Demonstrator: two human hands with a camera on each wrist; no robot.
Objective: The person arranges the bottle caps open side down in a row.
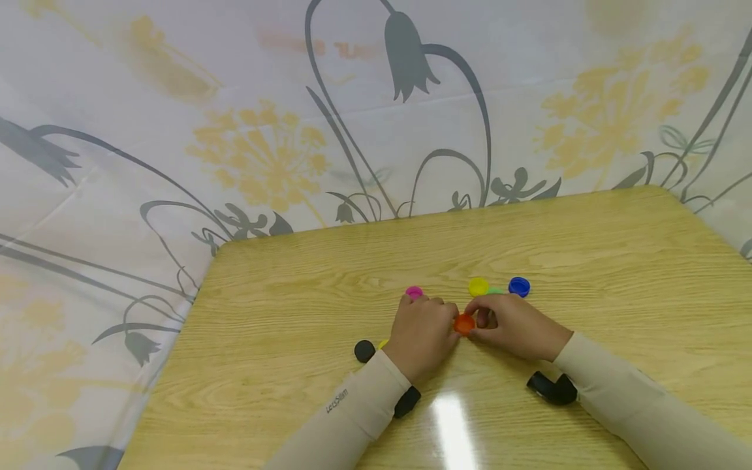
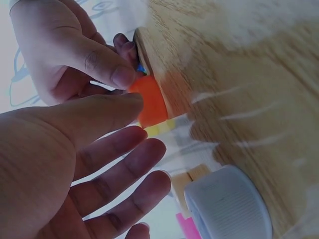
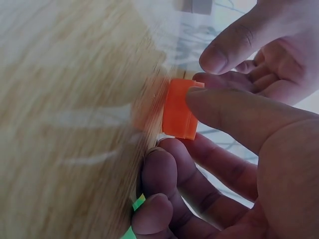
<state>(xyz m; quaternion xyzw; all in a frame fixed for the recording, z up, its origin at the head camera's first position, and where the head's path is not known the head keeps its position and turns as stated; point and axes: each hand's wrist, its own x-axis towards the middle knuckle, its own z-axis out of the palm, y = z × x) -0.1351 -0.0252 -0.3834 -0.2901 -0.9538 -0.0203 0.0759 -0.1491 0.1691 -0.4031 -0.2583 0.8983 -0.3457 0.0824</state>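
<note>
An orange bottle cap [image 1: 464, 324] stands on the wooden table between my two hands. My left hand [image 1: 424, 336] pinches its left side with thumb and forefinger; the other fingers spread loosely in the left wrist view. From the right, my right hand [image 1: 519, 325] pinches it too, the thumb [image 3: 212, 102] lying across the cap in the right wrist view. Just beyond the left hand lies a pink cap [image 1: 414, 292]. Behind the right hand are a yellow cap [image 1: 478, 286], a partly hidden green cap [image 1: 495, 290] and a blue cap [image 1: 519, 286].
A black round cap [image 1: 364, 351] and a mostly hidden yellow piece [image 1: 384, 343] lie left of the left hand. A black piece [image 1: 407, 401] sits by the left sleeve, a black elbow-shaped piece [image 1: 551, 389] by the right. A pale ribbed cap [image 2: 229, 204] shows below the left fingers.
</note>
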